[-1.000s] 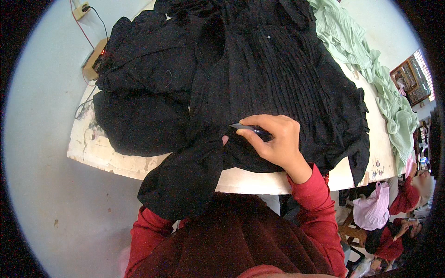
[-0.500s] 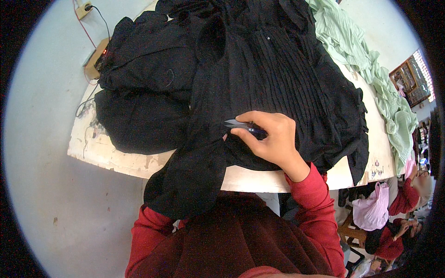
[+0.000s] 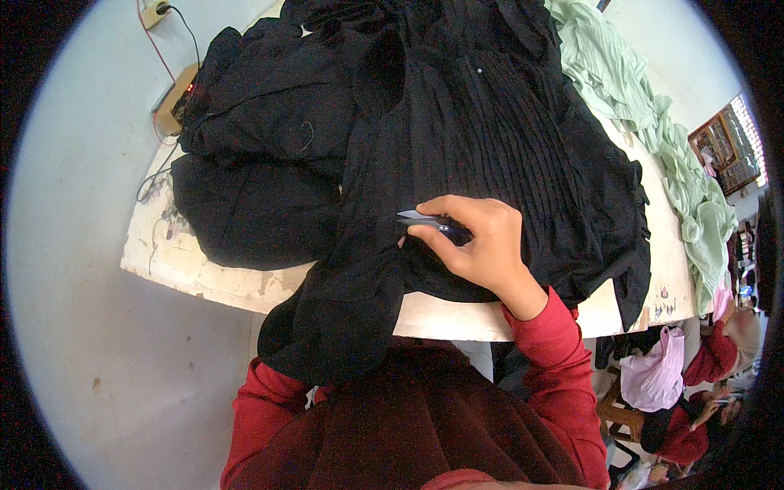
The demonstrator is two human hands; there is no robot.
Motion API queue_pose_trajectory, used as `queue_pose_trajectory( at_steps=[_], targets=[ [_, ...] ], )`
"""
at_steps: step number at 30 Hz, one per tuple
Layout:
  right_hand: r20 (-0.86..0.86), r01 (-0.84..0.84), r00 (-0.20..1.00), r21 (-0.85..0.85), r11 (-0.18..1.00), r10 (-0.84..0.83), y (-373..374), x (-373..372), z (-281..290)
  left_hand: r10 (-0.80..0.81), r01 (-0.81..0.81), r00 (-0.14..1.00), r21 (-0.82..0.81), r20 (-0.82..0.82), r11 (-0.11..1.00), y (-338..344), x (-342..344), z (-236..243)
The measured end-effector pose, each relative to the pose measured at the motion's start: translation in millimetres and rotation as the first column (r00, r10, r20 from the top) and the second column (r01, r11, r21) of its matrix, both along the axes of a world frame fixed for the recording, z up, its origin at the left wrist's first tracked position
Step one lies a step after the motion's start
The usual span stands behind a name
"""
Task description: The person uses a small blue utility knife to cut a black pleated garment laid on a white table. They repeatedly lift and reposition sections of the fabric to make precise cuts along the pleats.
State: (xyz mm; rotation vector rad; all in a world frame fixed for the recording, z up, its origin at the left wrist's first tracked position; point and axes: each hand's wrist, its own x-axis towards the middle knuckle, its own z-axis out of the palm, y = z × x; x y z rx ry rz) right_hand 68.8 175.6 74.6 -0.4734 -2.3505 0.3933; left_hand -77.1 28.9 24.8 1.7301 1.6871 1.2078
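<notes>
The right hand [image 3: 482, 245] is closed around small dark-handled snips [image 3: 416, 217], thumb and forefinger pinching near the metal blades, which point left over the near middle of the pleated black garment [image 3: 482, 139]. Only a fingertip of the left hand [image 3: 401, 242] shows at a fold of the garment, just below the blades; the rest is covered, so I cannot tell its grip. The garment lies spread on a pale surface [image 3: 441, 317], one part hanging over its near edge. Pale green cloth [image 3: 690, 192] runs along the garment's right side; a tan box [image 3: 171, 113] with red lights sits at its left. Beyond its lower right hangs a pink bag [image 3: 652, 371].
</notes>
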Motion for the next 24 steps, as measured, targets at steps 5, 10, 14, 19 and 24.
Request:
queue_pose_trajectory(
  at_steps=[5, 10, 14, 19, 24],
  targets=[
    [0.028, 0.016, 0.999, -0.03, 0.999, -0.015, -0.3, 0.8, 0.2, 0.001, -0.001, 1.0, 0.008, -0.001, 1.0, -0.1, 1.4, -0.7],
    [-0.249, -0.166, 0.968, -0.508, 0.845, 0.04, 1.8, 3.0, -14.7, 0.002, -0.002, 1.0, 0.019, 0.008, 1.0, 2.1, 3.7, -3.1],
    [-0.143, -0.089, 0.99, -0.609, 0.788, 0.001, -31.0, -13.4, -32.1, -0.006, 0.006, 1.0, 0.019, 0.016, 1.0, 2.6, 2.8, -3.2],
    [-0.558, -0.371, 0.815, -0.71, 0.598, -0.157, -50.8, -25.9, -58.5, -0.023, 0.023, 1.0, 0.026, 0.018, 0.999, 1.7, -2.6, -2.7],
    [-0.669, -0.485, 0.679, -0.717, 0.501, -0.301, -60.9, -27.0, -62.1, -0.042, 0.042, 0.997, 0.012, 0.064, 0.999, -1.7, -7.8, -1.6]
  ],
)
